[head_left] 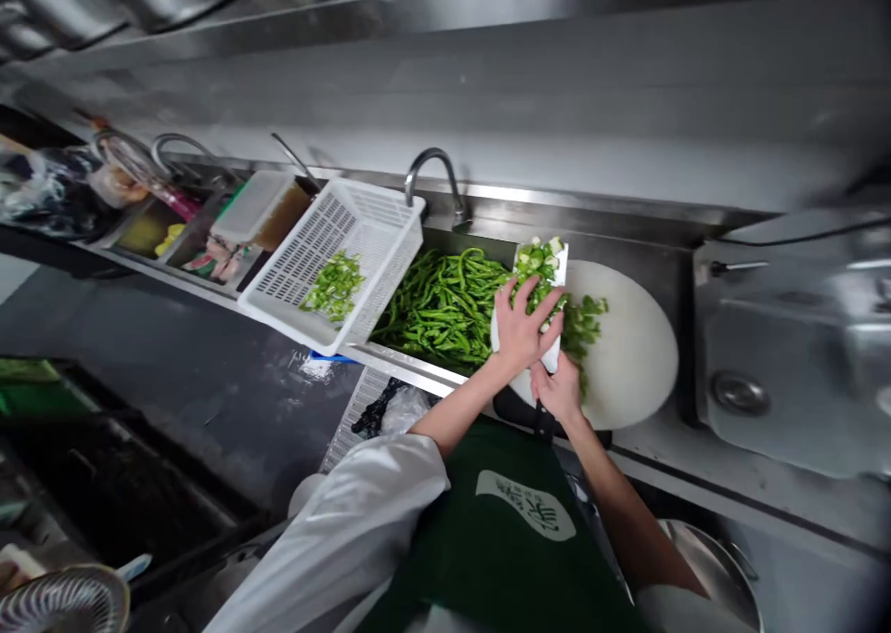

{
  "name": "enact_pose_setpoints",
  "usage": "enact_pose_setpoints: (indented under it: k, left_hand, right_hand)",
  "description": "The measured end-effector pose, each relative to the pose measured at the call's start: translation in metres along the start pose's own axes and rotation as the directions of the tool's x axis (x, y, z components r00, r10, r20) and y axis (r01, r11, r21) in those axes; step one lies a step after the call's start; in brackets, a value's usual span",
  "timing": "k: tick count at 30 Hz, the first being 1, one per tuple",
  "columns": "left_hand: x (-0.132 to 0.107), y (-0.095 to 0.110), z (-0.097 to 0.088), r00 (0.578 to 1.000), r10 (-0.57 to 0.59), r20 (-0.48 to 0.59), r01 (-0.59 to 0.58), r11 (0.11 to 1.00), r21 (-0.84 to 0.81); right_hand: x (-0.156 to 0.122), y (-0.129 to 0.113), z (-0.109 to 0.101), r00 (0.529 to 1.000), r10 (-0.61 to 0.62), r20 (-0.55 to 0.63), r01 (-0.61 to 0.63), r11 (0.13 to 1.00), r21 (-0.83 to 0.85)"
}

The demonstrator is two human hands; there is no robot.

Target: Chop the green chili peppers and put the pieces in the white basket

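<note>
My right hand (pixel 559 390) is closed on a cleaver, whose black handle (pixel 543 421) points toward my apron. Its broad blade (pixel 562 266) is held flat above the left side of a round white cutting board (pixel 637 345). Chopped green peppers (pixel 535 260) are heaped on the blade. My left hand (pixel 522 325) lies over this heap with its fingers spread. More cut green pieces (pixel 585 322) rest on the board right of the blade. Whole long green peppers (pixel 452 299) fill the sink basin to the left.
A white plastic basket (pixel 278 285) with chopped peppers (pixel 334 285) sits tilted across the basin, left of the whole peppers. A curved faucet (pixel 435 160) stands behind it. Farther left is a lidded container (pixel 257 208). A steel sink (pixel 794 364) lies at right.
</note>
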State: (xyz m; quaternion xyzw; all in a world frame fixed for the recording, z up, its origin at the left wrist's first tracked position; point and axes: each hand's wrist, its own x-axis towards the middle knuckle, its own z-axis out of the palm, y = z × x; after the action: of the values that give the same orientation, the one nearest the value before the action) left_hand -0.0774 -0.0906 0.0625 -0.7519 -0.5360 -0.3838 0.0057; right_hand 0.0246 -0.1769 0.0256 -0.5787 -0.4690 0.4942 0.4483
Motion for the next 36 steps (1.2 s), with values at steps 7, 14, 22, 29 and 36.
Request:
enact_pose_setpoints:
  k: [7, 14, 22, 29, 36]
  left_hand:
    - [0.028, -0.231, -0.145, 0.913, -0.292, -0.284, 0.344, 0.926, 0.154]
    - [0.025, -0.433, -0.217, 0.532, -0.840, -0.103, 0.842, 0.513, 0.165]
    - [0.014, -0.435, -0.213, 0.718, -0.684, -0.131, 0.690, 0.723, 0.010]
    - [0.010, -0.272, -0.048, 0.943, 0.036, 0.331, 0.107, 0.909, -0.403]
    - [0.008, -0.138, 0.110, 0.655, 0.314, 0.687, 0.001, 0.909, -0.417]
  right_hand:
    - [0.084, -0.096, 0.244, 0.870, -0.004, 0.492, 0.039, 0.997, -0.062]
    - [0.124, -0.119, 0.361, 0.851, 0.082, 0.519, 0.021, 0.982, -0.190]
    - [0.045, -0.074, 0.144, 0.978, 0.069, 0.195, -0.011, 0.959, -0.285]
    - [-0.076, -0.024, -0.019, 0.781, 0.366, -0.506, -0.469, 0.879, -0.088]
    - [-0.160, 0.051, -0.082, 0.630, 0.416, -0.655, -0.623, 0.775, -0.108]
